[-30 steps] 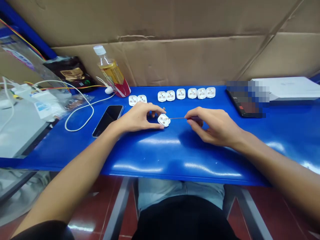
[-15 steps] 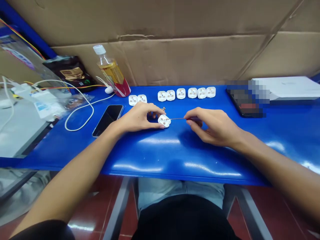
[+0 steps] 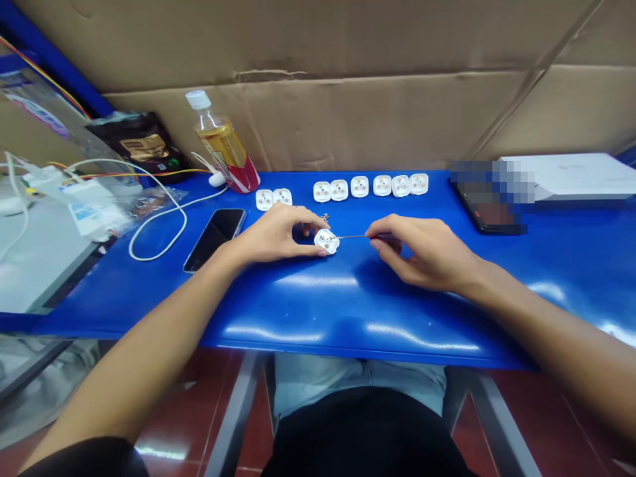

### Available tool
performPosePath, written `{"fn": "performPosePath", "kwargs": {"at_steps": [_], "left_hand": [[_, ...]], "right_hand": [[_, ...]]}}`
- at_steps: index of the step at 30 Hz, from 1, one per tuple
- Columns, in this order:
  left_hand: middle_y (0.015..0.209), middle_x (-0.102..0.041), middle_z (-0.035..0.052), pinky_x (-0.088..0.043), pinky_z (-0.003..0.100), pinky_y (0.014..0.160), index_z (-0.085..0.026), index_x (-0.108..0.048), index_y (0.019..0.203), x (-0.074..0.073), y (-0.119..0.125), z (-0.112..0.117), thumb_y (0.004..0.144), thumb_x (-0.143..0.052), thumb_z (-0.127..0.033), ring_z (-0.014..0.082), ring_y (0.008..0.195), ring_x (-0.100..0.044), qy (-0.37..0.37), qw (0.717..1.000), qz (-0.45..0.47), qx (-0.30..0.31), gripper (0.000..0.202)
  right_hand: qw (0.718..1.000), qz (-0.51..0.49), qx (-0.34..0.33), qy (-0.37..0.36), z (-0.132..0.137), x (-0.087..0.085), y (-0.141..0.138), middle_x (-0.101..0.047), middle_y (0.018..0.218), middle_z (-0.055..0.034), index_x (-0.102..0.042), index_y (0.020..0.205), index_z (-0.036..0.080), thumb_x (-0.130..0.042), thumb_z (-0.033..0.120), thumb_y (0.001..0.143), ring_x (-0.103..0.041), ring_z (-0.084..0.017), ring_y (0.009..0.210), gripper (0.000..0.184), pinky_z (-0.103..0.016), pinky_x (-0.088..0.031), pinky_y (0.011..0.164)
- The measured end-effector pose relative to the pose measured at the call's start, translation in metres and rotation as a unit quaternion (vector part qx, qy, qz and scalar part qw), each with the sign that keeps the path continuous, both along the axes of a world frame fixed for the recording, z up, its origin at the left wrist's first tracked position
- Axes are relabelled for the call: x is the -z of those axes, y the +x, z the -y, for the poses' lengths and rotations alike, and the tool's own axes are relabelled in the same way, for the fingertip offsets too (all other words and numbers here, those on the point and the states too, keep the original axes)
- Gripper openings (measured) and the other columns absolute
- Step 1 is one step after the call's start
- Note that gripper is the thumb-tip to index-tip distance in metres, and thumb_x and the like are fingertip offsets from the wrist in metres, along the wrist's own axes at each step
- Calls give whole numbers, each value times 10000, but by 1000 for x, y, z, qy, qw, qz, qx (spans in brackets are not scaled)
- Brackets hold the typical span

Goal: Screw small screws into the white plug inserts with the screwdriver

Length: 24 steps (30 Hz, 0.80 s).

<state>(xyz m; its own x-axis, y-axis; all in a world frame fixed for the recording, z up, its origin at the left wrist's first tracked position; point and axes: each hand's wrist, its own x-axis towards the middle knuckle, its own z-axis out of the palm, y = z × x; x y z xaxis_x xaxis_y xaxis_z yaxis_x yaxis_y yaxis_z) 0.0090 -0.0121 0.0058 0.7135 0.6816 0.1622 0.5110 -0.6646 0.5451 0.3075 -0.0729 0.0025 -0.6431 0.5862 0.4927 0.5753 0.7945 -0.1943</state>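
Head view: you're barely moving versus a second ago, so work is staying on one spot; your left hand [image 3: 285, 232], fingers partly spread, is pinching a white piece [image 3: 326, 242] mid-surface [image 3: 308, 301]. Right hand [image 3: 422, 252] fingers are gripping a thin rod [image 3: 354, 236] reaching its right edge. Loose metal bits [image 3: 325, 217] are crowding just behind, matching white pieces [image 3: 360, 186] sitting farther back.

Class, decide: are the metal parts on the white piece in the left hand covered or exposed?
Exposed: on the white piece in the left hand, metal parts show, no lid above.
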Motion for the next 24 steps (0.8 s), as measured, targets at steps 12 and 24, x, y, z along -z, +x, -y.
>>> {"fn": "performPosePath", "kwargs": {"at_steps": [12,24], "left_hand": [[1013,-796,59,-521,286,763,-190,-814,1172,-2,2,1,836,-854,-495,188,845,-687,0,1000,8,0,456],[1016,-797,67,-520,292,763,-183,-815,1165,-2,2,1,834,-857,-489,191,839,-681,-2,1000,14,2,452]], "right_hand": [[1000,0,1,-3,0,0,1,-782,963,-53,-634,1161,199,-559,206,1021,-728,-196,762,158,-303,-490,663],[1000,2,2,0,1,-1,1,-777,934,-49,-644,1149,195,-568,203,1011,-723,-195,741,158,-302,-490,653]]}}
